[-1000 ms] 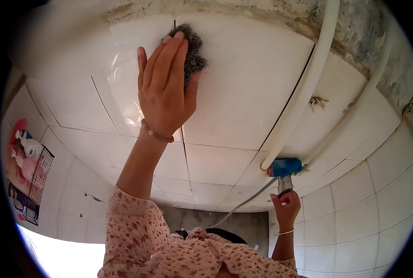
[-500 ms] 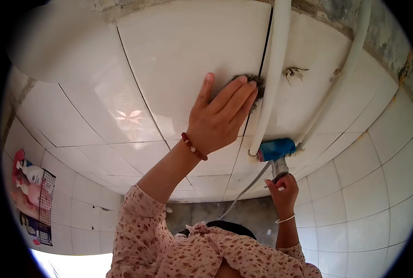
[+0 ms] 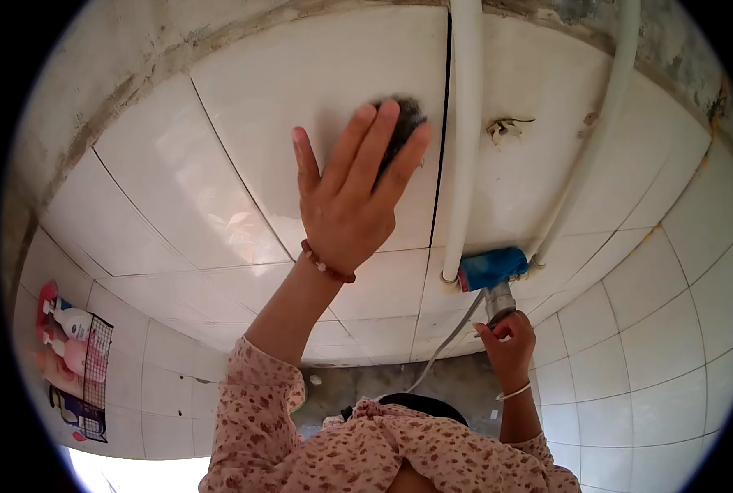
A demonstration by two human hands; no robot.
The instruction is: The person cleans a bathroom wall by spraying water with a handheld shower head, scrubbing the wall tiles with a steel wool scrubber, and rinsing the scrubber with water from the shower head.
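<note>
My left hand point(image 3: 354, 181) lies with fingers stretched against the white tiled wall, just left of a vertical white pipe. Beneath those fingers it presses a dark steel wool scrubber point(image 3: 410, 115) to the tile, with part showing between and beyond the fingertips. Lower right, my right hand point(image 3: 510, 345) is closed at the lever of a metal faucet point(image 3: 500, 300). Its fingers are bent and partly hide what they grip. Blue cloth or plastic point(image 3: 494, 269) wraps the fitting above the faucet, and a grey hose point(image 3: 447, 341) runs down beside it.
Two white pipes point(image 3: 465, 148) run up the wall, with a broken fixture point(image 3: 508, 127) between them. On the left wall hangs a wire basket point(image 3: 95, 374) holding pump bottles point(image 3: 72, 322). Bare grey plaster point(image 3: 152, 49) edges the tiles above.
My left hand has slid left and slightly up the tile with the scrubber, away from the pipe. My right hand stays at the faucet. The view has shifted a little.
</note>
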